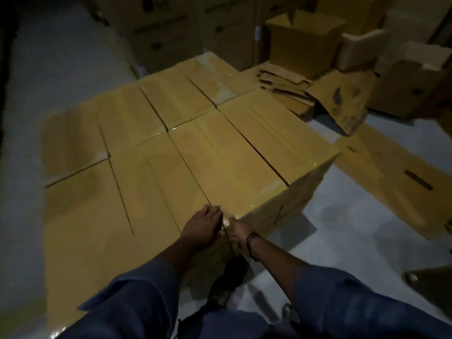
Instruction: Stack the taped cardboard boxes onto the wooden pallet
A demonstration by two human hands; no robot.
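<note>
Right grip (236,233) clasps box (227,167) corner, left grip (203,226) flat atop, floor (342,228) beside

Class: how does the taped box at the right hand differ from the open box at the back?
The taped brown cardboard box has closed flaps under tape; the open brown cardboard carton has flaps standing up. The taped box sits among neighbours; the carton stands behind flattened cardboard. Both are brown cardboard.

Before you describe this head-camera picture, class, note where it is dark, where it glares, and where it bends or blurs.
Head view: dim throughout, left edge near black. Head view: the taped boxes glint beside the left hand and right hand. Head view: wide lens slightly bows box edges; far cartons are blurred.
</note>
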